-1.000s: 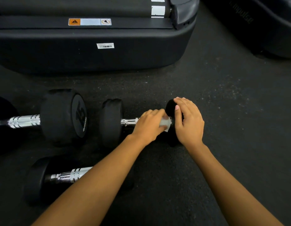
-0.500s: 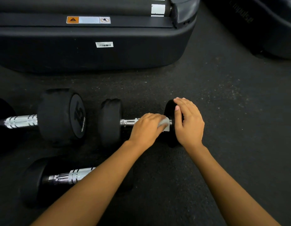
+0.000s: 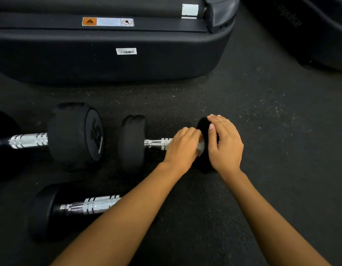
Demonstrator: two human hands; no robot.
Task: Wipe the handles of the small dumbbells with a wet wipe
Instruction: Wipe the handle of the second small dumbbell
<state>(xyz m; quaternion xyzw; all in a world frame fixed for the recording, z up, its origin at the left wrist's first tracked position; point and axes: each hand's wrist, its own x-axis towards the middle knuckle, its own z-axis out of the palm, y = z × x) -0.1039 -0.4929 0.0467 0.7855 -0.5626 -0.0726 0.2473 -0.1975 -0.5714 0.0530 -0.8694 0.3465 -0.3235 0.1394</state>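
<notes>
A small black dumbbell [image 3: 132, 143] with a chrome handle [image 3: 158, 144] lies across the dark floor in mid view. My left hand [image 3: 182, 148] curls round the right end of that handle and holds a white wet wipe [image 3: 200, 147] against it; only a corner of the wipe shows. My right hand [image 3: 224, 145] grips the dumbbell's right head [image 3: 202, 123] from above and hides most of it.
A bigger dumbbell marked 15 [image 3: 76, 135] lies to the left, another dumbbell [image 3: 89, 205] nearer me, partly under my left forearm. A treadmill base [image 3: 109, 60] blocks the far side; a second machine [image 3: 319, 31] stands at the top right.
My left hand has slid right along the handle toward the right head, baring more chrome. The wipe shows less. My right hand has kept its hold.
</notes>
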